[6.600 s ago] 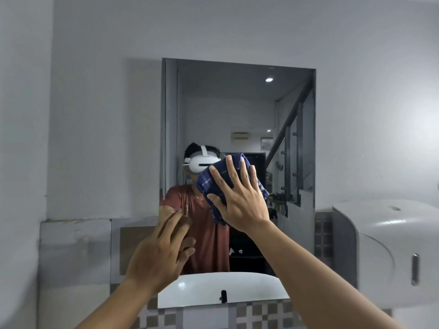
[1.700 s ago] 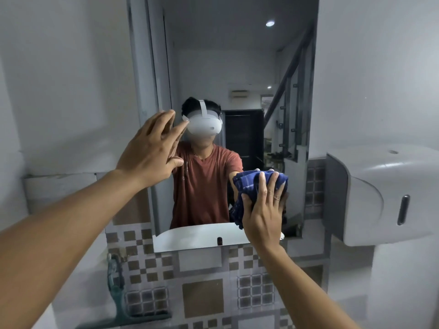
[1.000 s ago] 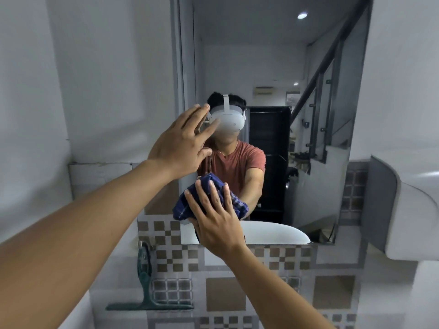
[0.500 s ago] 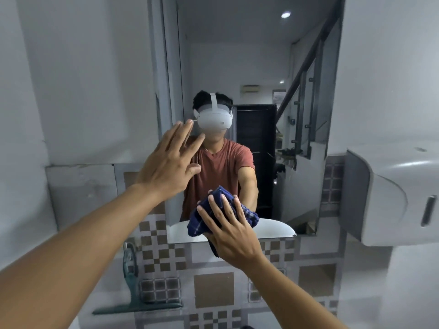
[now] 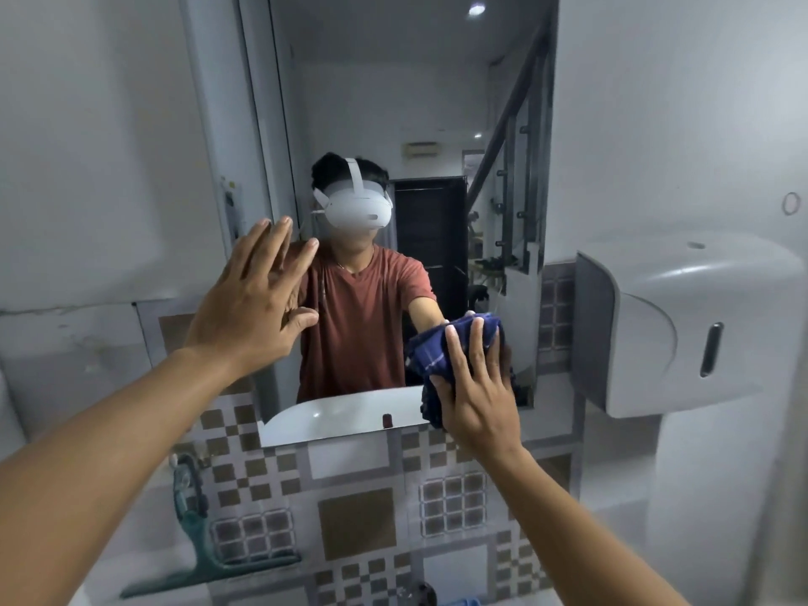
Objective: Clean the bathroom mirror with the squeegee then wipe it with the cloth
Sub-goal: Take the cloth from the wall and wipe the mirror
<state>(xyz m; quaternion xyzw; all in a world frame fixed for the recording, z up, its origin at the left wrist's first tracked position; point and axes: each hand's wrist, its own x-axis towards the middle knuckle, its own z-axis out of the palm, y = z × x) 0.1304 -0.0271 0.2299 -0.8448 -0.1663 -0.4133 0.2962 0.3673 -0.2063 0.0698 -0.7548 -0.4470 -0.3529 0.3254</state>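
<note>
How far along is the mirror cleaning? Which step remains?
The squeegee stands against the tiled wall, so that step looks done. In hand: the right hand presses the blue cloth on the mirror, lower right corner; the left hand lies flat near its left edge. Left: finishing the wipe; how much glass remains I cannot tell.

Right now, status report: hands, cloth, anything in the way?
Left hand open, flat at left edge of mirror. Right hand presses cloth on its lower right. Squeegee parked below left, untouched. Nothing blocking.

The left hand (image 5: 251, 299), fingers spread, is raised at the left edge of the mirror (image 5: 393, 102); the right hand (image 5: 478, 395), fingers straight, presses forward at its lower right corner.
</note>
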